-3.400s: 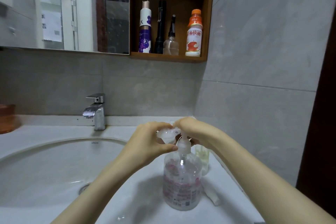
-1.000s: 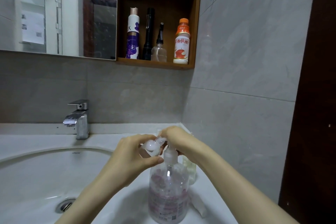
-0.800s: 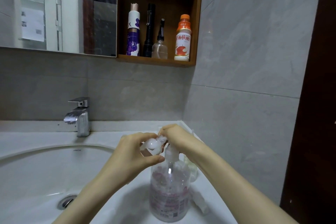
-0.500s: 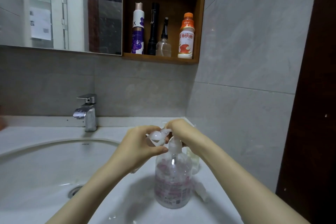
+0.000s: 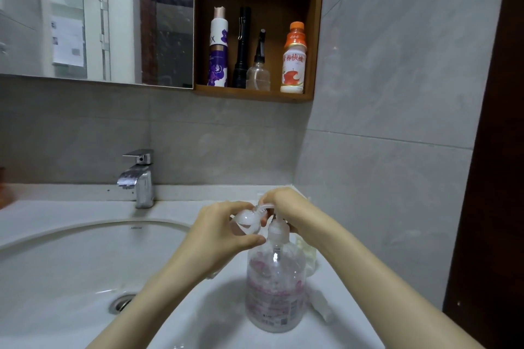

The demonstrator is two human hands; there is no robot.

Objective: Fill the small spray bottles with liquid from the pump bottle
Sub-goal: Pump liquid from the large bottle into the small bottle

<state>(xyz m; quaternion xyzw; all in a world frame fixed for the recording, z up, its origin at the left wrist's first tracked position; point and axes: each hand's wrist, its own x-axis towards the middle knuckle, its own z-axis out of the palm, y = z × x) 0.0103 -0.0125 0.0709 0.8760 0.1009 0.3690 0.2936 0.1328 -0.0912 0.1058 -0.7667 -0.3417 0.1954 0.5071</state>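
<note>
1. Change is slight: your hands sit at the pump just as they did moments ago, and only the view shifts a little.
2. Judging by that, you are still pumping into the first bottle. How full it is cannot be read here.
3. Your left hand (image 5: 218, 232) grips the small spray bottle (image 5: 246, 222), thumb and fingers curled round it. It is tilted, with its mouth up against the nozzle.
4. Your right hand (image 5: 286, 207) curls over the pump head (image 5: 265, 207), just beside the left hand.
5. The pump bottle (image 5: 275, 286) stands upright at lower centre of the frame, right of the sink basin (image 5: 85, 231) and directly beneath both hands.
6. A second small bottle (image 5: 306, 252) stands behind the pump bottle, under your right wrist, untouched and probably next.
</note>
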